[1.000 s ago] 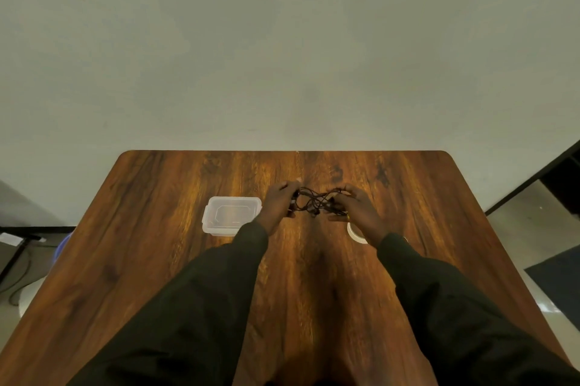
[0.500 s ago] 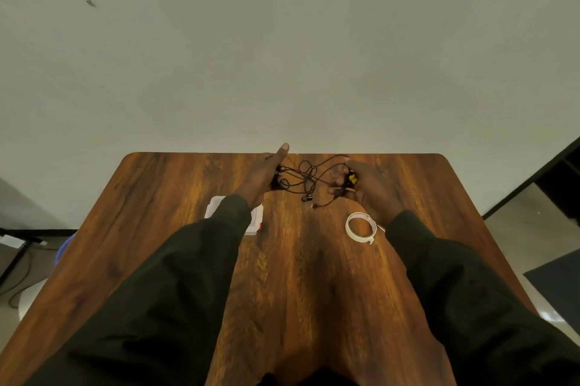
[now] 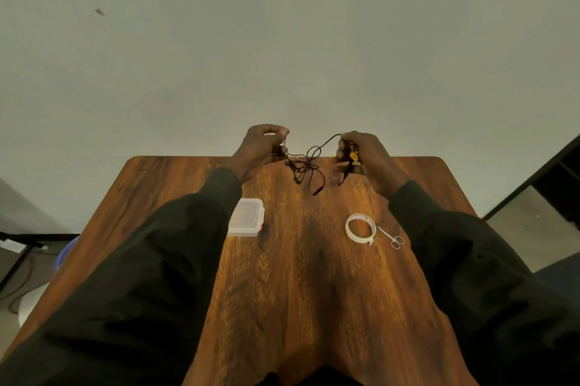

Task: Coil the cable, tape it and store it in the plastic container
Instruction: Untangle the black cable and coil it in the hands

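Above the desk's [image 3: 314,291] far edge: left hand [image 3: 262,147] and right hand [image 3: 361,151] fingers pinching the tangled, apparently earphone cable [image 3: 309,162]; untangling stage, coiling next.

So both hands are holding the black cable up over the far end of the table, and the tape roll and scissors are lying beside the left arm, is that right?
Not quite. In the head view the tape roll and scissors lie beside the right arm, not the left; the plastic container is by the left arm. The rest holds: the left hand and right hand hold the black cable over the table's far end.
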